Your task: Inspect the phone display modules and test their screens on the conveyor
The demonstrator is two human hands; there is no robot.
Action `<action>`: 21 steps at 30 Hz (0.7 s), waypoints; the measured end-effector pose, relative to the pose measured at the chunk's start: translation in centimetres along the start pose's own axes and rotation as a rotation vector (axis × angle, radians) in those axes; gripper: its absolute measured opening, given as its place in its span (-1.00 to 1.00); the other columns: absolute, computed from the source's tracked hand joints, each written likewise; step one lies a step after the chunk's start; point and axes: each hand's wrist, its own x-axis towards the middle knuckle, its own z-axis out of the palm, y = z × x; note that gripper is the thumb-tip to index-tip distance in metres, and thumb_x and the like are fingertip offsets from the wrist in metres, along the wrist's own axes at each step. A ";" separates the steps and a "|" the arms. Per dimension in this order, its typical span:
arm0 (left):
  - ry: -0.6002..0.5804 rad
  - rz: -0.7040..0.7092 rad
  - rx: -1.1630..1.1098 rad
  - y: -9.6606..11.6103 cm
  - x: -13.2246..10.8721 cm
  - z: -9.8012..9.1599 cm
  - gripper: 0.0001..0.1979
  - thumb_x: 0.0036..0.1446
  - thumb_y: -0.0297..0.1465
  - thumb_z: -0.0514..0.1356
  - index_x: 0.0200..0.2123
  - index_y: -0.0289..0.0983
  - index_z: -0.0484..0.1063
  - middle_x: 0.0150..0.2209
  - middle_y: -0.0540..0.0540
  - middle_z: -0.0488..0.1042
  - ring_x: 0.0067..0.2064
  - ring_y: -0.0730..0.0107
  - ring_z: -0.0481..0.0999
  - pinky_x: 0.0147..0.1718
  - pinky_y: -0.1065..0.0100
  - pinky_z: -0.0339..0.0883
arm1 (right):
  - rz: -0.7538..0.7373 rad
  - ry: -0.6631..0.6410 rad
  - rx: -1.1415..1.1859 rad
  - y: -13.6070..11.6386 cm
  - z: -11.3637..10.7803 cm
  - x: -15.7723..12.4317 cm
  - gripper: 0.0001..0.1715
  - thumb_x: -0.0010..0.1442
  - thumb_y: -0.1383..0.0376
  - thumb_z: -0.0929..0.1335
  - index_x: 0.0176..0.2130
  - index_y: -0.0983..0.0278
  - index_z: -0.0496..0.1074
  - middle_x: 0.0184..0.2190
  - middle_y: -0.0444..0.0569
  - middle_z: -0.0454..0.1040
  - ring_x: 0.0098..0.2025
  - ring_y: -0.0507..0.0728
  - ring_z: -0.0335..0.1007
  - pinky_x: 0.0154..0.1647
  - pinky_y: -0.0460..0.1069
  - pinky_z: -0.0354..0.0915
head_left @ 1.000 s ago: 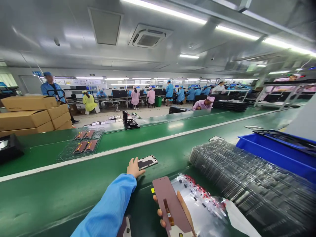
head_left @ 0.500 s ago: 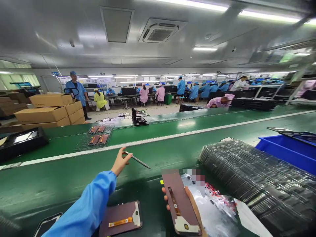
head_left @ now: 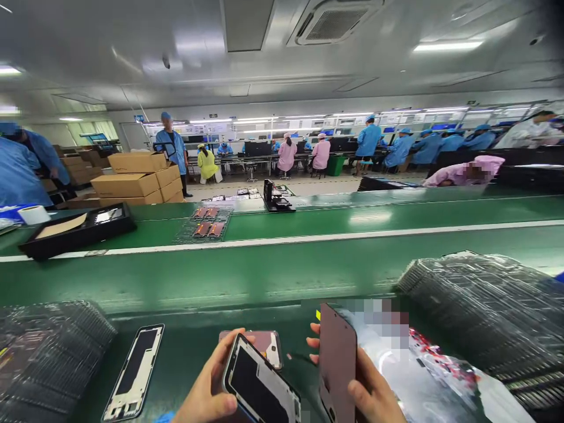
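My left hand grips a phone display part with a black centre and a pale metal border, tilted toward me. My right hand holds a mauve-backed phone screen panel nearly upright, its fingers behind and thumb in front. Just behind the left hand, a mauve panel with a white end lies on the dark belt, partly hidden by the held part. Further left lies a white phone frame with a black middle. A silver bag lies behind the right hand.
Stacks of clear ribbed trays rise at right and lower left. Green conveyor belts cross the view, holding a black tray and a parts tray. Cardboard boxes and co-workers stand beyond.
The view has swung left. My left hand has come back toward me and now holds a black-and-pale part face-on. The right hand has turned its panel more edge-on.
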 end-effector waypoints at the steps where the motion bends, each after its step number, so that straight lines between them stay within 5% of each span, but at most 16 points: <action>1: -0.013 -0.006 -0.042 -0.3 -0.5 0.3 -0.09 -0.28 -0.10 0.51 0.20 -0.05 0.35 0.26 -0.23 0.33 0.24 -0.23 0.33 0.24 -0.05 0.15 | -0.024 -0.061 -0.086 -0.1 0.3 -0.3 -0.22 0.11 -0.08 0.47 0.24 0.03 0.33 0.24 0.10 0.34 0.14 0.35 0.41 0.13 0.18 0.38; 9: 0.030 -0.029 -0.037 -0.2 -1.7 0.9 -0.08 -0.27 -0.08 0.51 0.22 -0.02 0.33 0.20 -0.17 0.41 0.23 -0.15 0.35 0.19 0.08 0.20 | -0.295 -0.282 -0.577 -0.6 2.7 -0.9 -0.28 0.19 -0.08 0.42 0.25 0.06 0.33 0.26 0.14 0.30 0.23 0.35 0.31 0.18 0.17 0.33; 16: -0.052 0.003 0.083 -0.7 -1.3 0.4 -0.14 -0.15 -0.08 0.46 0.25 -0.04 0.30 0.25 -0.21 0.35 0.22 -0.15 0.36 0.20 0.05 0.19 | -0.391 -0.340 -0.672 -1.6 3.9 -0.7 -0.28 0.17 0.00 0.47 0.25 0.09 0.34 0.21 0.16 0.37 0.19 0.34 0.37 0.14 0.12 0.38; 21: -0.104 0.087 0.129 -2.0 -0.6 0.3 -0.14 -0.14 -0.15 0.48 0.25 -0.06 0.30 0.29 -0.23 0.28 0.30 -0.14 0.26 0.26 0.03 0.15 | -0.448 -0.438 -0.815 0.3 3.9 -0.8 -0.21 0.17 -0.02 0.46 0.29 0.11 0.28 0.23 0.20 0.34 0.18 0.33 0.37 0.11 0.10 0.40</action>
